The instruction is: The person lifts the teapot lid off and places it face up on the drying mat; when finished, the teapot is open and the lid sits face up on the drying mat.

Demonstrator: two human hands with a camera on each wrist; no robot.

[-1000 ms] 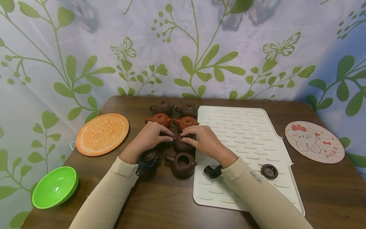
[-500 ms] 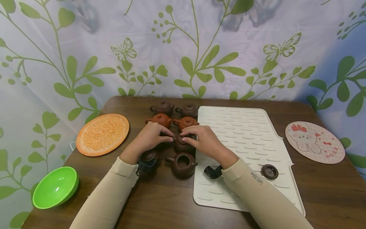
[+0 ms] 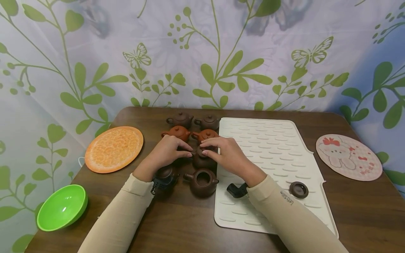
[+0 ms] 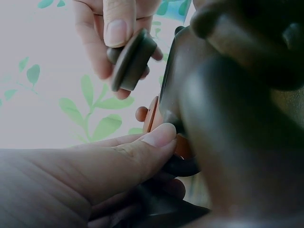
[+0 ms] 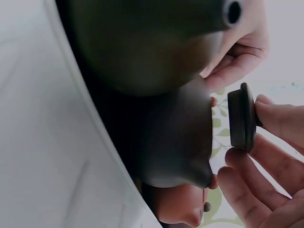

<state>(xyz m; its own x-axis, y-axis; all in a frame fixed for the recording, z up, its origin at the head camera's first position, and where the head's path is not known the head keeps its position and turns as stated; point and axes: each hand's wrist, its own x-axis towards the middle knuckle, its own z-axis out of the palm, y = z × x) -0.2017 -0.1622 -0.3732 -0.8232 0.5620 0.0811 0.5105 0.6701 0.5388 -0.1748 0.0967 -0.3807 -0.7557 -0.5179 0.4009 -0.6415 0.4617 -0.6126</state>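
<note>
A dark brown teapot [image 3: 202, 162] stands between my hands in the head view, partly covered by the right one. My left hand [image 3: 167, 151] pinches its handle, the thumb lying at the handle in the left wrist view. By its knob, the fingers of my right hand [image 3: 232, 156] hold a dark brown lid [image 4: 135, 64], tilted on edge in that view. The right wrist view shows this lid [image 5: 242, 118] apart from the pot, a little above its top. Nearer me sits a lidless brown teapot [image 3: 203, 182]; another dark teapot [image 3: 166, 172] is half under my left wrist.
Orange-red teapots [image 3: 178, 132] and darker teapots [image 3: 179, 119] stand in rows behind. A white mat [image 3: 262, 140] lies right, bearing a loose brown lid [image 3: 299, 189]. A green bowl [image 3: 61, 207], an orange round mat [image 3: 114, 149] and a pink mat [image 3: 348, 156] lie toward the sides.
My right hand has shifted very slightly to the right at the dark teapot's top. The left hand stays at the handle, and the other things keep their places.
</note>
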